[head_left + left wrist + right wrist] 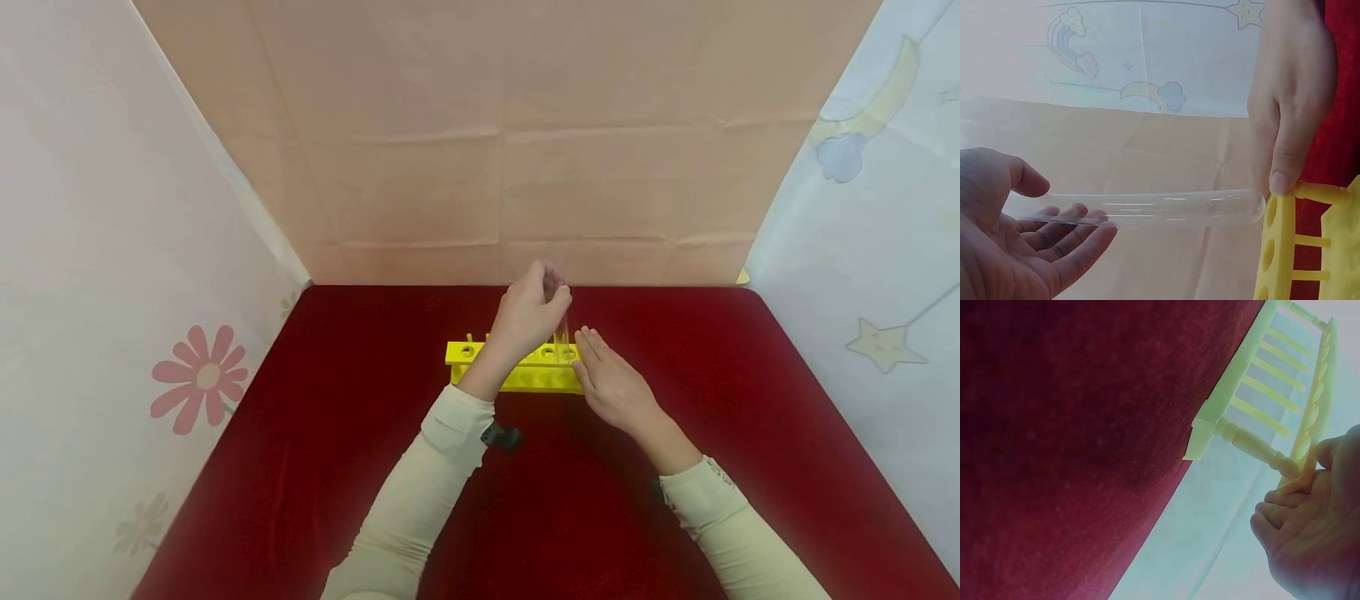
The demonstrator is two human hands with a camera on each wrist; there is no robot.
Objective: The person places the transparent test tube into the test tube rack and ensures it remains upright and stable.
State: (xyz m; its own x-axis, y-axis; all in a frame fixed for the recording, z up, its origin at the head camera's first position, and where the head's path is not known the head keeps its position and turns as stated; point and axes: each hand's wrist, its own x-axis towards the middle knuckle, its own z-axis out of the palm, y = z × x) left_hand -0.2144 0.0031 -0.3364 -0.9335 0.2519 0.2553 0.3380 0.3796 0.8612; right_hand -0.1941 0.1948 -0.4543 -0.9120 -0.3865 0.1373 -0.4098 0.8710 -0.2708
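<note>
My left hand (pixel 530 310) pinches a clear glass test tube (pixel 1210 207) near its upper end, thumb on one side and fingers on the other. The tube's rounded bottom is at the top plate of a yellow test tube rack (pixel 517 382), close to the hole nearest the right end. Whether it has entered the hole, I cannot tell. With its thumb on the top plate, my right hand (pixel 617 387) grips the rack's right end; in the right wrist view its fingers (pixel 1272 515) bend beneath that plate. The left forearm hides part of the rack in the head view.
The rack stands on a table with a dark red cloth (pixel 360 433). Thin upright pegs (pixel 1272 378) rise from the rack's base. Behind the table hangs a tan backdrop (pixel 420 167), with patterned pale sheets (pixel 97 208) at the sides.
</note>
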